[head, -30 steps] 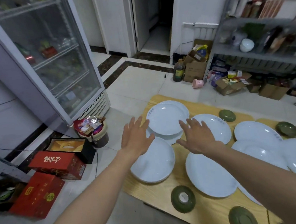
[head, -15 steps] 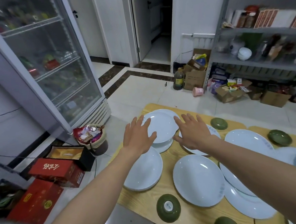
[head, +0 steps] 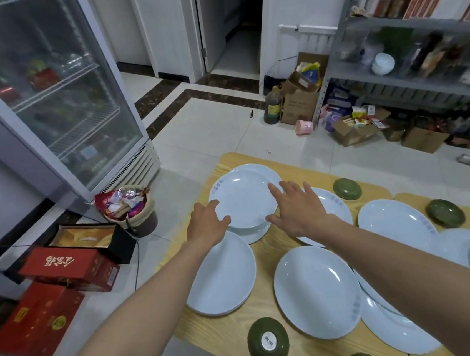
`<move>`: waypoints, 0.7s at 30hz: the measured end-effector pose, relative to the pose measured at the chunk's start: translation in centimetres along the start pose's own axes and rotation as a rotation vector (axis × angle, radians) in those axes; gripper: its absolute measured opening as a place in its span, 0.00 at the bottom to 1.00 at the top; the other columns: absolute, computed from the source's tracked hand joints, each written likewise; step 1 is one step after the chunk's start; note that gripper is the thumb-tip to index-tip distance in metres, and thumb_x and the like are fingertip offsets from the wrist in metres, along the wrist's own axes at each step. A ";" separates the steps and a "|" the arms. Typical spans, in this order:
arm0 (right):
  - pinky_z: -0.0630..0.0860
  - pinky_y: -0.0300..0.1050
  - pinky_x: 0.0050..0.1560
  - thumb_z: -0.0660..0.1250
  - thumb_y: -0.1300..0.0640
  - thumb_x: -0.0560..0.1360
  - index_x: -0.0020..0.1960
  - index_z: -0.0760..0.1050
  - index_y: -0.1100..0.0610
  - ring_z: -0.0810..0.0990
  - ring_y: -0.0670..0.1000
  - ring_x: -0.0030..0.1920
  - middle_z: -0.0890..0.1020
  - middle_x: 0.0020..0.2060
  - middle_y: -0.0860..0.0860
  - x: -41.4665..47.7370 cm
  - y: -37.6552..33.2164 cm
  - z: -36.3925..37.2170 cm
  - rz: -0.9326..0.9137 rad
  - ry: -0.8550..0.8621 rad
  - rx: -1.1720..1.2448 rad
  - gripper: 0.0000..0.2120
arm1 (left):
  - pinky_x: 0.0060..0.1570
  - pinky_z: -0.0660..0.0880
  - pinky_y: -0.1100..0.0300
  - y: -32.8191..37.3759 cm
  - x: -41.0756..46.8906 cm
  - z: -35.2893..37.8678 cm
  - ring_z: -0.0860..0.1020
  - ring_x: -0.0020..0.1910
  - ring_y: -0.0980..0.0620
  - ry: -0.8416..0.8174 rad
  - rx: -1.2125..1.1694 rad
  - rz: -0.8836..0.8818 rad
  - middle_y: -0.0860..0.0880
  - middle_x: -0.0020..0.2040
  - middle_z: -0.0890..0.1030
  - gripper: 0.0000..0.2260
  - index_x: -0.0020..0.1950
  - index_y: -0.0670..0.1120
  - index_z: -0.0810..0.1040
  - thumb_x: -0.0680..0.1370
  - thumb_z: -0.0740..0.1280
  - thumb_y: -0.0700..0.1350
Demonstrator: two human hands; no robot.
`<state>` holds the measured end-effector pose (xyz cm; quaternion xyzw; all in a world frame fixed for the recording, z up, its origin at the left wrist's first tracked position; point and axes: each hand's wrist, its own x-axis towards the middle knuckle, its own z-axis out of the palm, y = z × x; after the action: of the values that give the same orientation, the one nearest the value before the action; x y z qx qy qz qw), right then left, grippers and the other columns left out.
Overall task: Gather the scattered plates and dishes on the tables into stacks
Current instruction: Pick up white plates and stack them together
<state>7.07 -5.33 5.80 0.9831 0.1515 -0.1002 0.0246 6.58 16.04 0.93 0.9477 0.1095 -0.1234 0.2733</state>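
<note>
Several white plates lie scattered on a light wooden table (head: pixel 267 249). At its far left corner a top plate (head: pixel 243 197) rests on other white plates. My left hand (head: pixel 207 227) touches that plate's near left rim with spread fingers. My right hand (head: pixel 296 207) reaches its right rim, fingers straight. Another plate (head: pixel 224 277) lies under my left forearm, and a large one (head: pixel 315 291) sits between my arms. Small green dishes stand around: one upside down (head: pixel 268 342) at the near edge, others (head: pixel 346 188) (head: pixel 444 212) at the far side.
A glass-door fridge (head: pixel 45 96) stands at the left. On the floor beside the table are a full waste bin (head: pixel 128 209) and red boxes (head: pixel 69 265). Metal shelves (head: pixel 420 71) with goods and cardboard boxes (head: pixel 301 104) fill the back right.
Both hands have moved forward to the stacked plate at the far left corner; they now sit at its two sides. The camera has come closer to the table.
</note>
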 end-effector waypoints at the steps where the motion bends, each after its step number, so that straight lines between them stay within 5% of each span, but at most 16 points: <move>1: 0.48 0.61 0.77 0.57 0.38 0.80 0.80 0.47 0.54 0.53 0.57 0.78 0.57 0.78 0.56 0.4 0.0 0.3 0.005 -0.007 0.011 0.37 | 0.57 0.71 0.55 -0.3 0.6 0.3 0.72 0.63 0.41 -0.015 -0.047 -0.033 0.42 0.69 0.65 0.26 0.76 0.51 0.64 0.79 0.65 0.53; 6: 0.51 0.56 0.76 0.60 0.42 0.80 0.79 0.53 0.54 0.57 0.56 0.77 0.61 0.77 0.55 1.8 0.3 1.6 0.014 -0.034 0.163 0.34 | 0.51 0.68 0.60 -1.1 3.8 2.1 0.74 0.61 0.45 -0.057 -0.342 -0.141 0.43 0.69 0.71 0.24 0.72 0.48 0.70 0.77 0.70 0.48; 12: 0.61 0.51 0.70 0.63 0.47 0.80 0.78 0.57 0.54 0.64 0.56 0.73 0.66 0.75 0.54 1.8 1.1 2.8 0.097 -0.063 0.375 0.30 | 0.55 0.76 0.53 -1.2 6.3 4.6 0.77 0.57 0.44 -0.050 -0.598 -0.285 0.45 0.61 0.76 0.20 0.65 0.47 0.73 0.74 0.71 0.42; 15: 0.63 0.50 0.70 0.62 0.50 0.80 0.78 0.59 0.54 0.65 0.56 0.73 0.66 0.75 0.54 1.6 1.9 3.7 0.151 -0.072 0.435 0.28 | 0.48 0.79 0.51 -1.6 7.0 5.6 0.81 0.50 0.38 -0.009 -0.675 -0.340 0.42 0.56 0.78 0.15 0.55 0.50 0.73 0.72 0.70 0.38; 18: 0.64 0.48 0.68 0.62 0.52 0.80 0.76 0.63 0.55 0.67 0.55 0.71 0.69 0.72 0.53 1.3 2.5 4.4 0.217 -0.050 0.501 0.25 | 0.41 0.81 0.51 -1.8 6.9 5.9 0.79 0.38 0.41 0.025 -0.808 -0.359 0.42 0.47 0.77 0.15 0.57 0.46 0.76 0.73 0.70 0.33; 21: 0.68 0.49 0.66 0.65 0.52 0.79 0.73 0.66 0.56 0.71 0.55 0.68 0.73 0.69 0.54 1.2 3.3 5.1 0.267 -0.010 0.581 0.24 | 0.43 0.83 0.47 -1.7 6.6 6.0 0.81 0.40 0.42 0.048 -0.941 -0.350 0.44 0.47 0.74 0.16 0.56 0.48 0.77 0.74 0.69 0.30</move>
<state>8.21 -8.50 0.67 0.9597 -0.0139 -0.1398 -0.2434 11.27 15.12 -6.79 0.6916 0.3167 -0.0830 0.6439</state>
